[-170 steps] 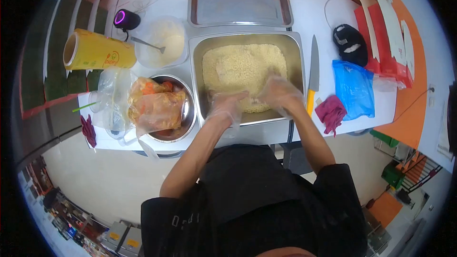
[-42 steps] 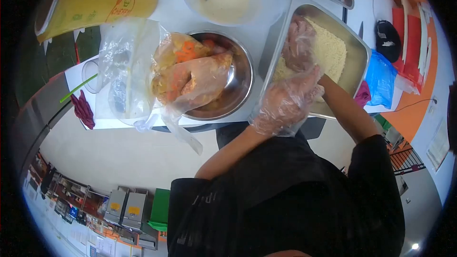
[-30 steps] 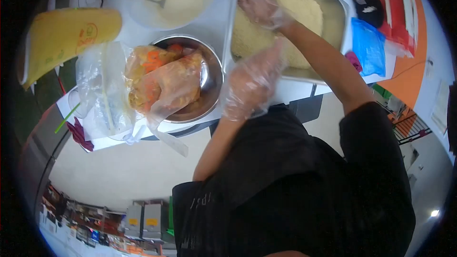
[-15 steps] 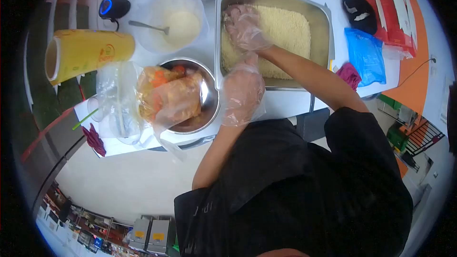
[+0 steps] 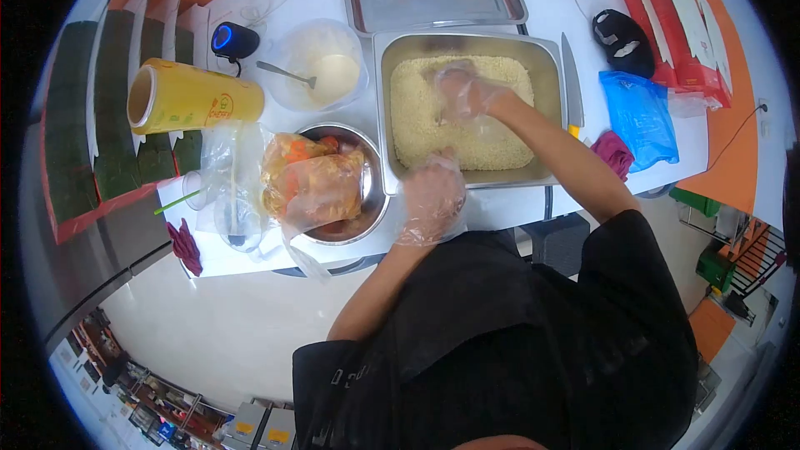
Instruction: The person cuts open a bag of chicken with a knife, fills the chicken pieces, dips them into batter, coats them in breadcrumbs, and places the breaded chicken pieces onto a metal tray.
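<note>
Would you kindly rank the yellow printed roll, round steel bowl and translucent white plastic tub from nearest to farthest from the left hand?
1. Round steel bowl, just left of the left hand.
2. Plastic tub, behind the bowl.
3. Yellow roll, farther out to the left.

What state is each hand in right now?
Left hand: gloved, at the near rim of the pan; grip can't be told.
Right hand: gloved, over the crumbs, blurred; grip can't be told.
</note>
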The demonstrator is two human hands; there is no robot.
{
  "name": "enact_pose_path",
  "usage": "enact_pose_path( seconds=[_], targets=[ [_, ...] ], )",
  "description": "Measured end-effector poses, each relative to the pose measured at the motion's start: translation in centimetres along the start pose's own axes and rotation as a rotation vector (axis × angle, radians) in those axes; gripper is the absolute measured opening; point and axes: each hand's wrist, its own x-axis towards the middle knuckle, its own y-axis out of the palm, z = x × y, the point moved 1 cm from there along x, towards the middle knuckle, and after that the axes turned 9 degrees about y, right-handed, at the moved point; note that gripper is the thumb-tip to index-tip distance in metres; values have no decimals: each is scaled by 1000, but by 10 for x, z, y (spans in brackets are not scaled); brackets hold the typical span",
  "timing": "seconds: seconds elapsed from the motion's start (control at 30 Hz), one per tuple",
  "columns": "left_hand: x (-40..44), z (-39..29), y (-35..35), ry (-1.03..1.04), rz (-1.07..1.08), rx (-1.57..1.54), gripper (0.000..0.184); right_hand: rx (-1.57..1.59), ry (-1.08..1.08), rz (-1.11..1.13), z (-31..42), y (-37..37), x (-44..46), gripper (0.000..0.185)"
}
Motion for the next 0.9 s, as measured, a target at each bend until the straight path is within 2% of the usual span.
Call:
enact_pose_path(
  seconds=[0.07, 0.1, 0.17, 0.3, 0.47, 0.57, 0.6, 0.63, 0.7, 0.73, 0.77, 0.87, 0.9],
  targets=[
    [-10, 0, -1, 16, -3, 24, 31, 37, 33, 214, 4, 4, 7, 68],
    [-13, 1, -2, 18, -6, 36, 34, 80, 31, 219, 7, 6, 6, 69],
    [-21, 4, -1, 33, -145, -53, 35, 166, 26, 236, 10, 15, -5, 74],
    [-22, 4, -29, 19, -339, -349, 33, 211, -34, 73, 10, 12, -22, 67],
    [-21, 8, -50, -116, -450, -663, 36, 81, 9, -45, 39, -68, -64, 65],
    [-15, 15, -43, -158, -582, -853, 41, 464, -235, -327, 7, -28, -59, 47],
    [-12, 18, -40, -172, -629, -931, 43, 462, -272, -379, 2, -15, -64, 45],
    [-13, 22, -42, -109, -524, -730, 48, 458, -310, -431, 4, -5, -75, 44],
    [-15, 30, -46, -11, -373, -409, 55, 422, -246, -433, 7, 8, -92, 44],
    [-13, 31, -47, 28, -332, -289, 59, 388, -146, -382, 12, 5, -100, 47],
    [-7, 29, -48, 44, -347, -249, 61, 353, -48, -329, 17, 2, -108, 49],
    [24, 35, -11, 75, -455, -61, 64, 502, 180, 47, 53, -11, -134, 36],
    [30, 40, 5, 88, -499, 14, 64, 475, 142, -2, 50, 20, -129, 34]
  ],
)
